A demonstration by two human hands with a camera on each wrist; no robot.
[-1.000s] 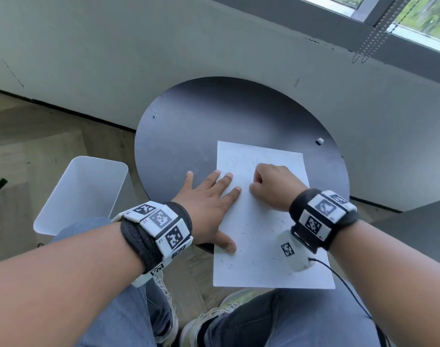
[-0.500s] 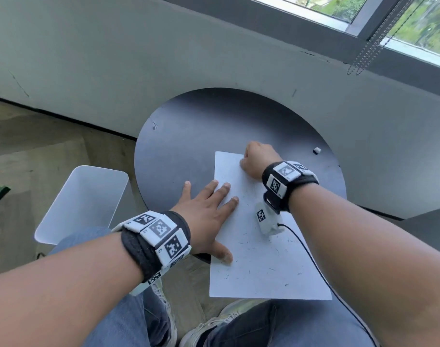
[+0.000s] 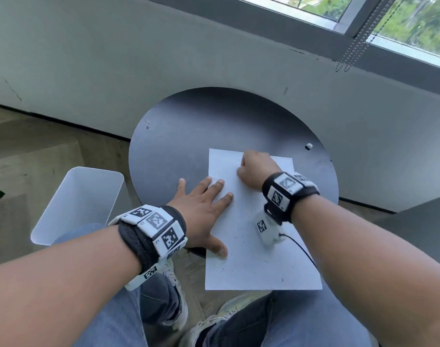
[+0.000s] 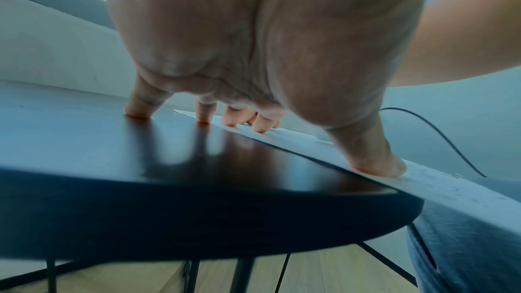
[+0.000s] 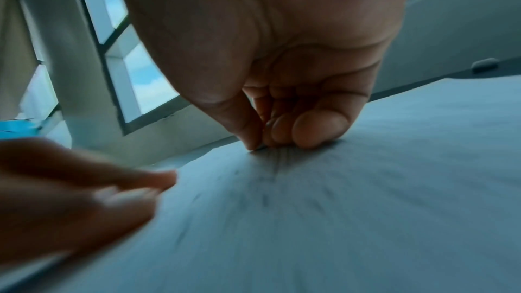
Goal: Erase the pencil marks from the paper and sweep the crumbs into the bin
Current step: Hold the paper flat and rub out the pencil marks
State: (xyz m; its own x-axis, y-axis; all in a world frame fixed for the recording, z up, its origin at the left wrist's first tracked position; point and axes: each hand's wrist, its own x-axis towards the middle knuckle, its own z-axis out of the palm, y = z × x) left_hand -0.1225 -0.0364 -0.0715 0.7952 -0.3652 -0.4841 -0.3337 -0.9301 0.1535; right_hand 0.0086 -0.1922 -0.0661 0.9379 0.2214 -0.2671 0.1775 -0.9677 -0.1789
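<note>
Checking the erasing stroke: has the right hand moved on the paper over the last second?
Yes. The right hand has gone from mid-sheet toward the paper's far edge, nearer the wall, while the left hand stays flat at the sheet's left edge.

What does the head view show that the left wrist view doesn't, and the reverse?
Only the head view shows the white bin on the floor, the right hand fisted at the paper's far end, the crumbs and a small white piece on the table. Only the left wrist view shows the table legs. Both show the left hand flat across table and paper.
</note>
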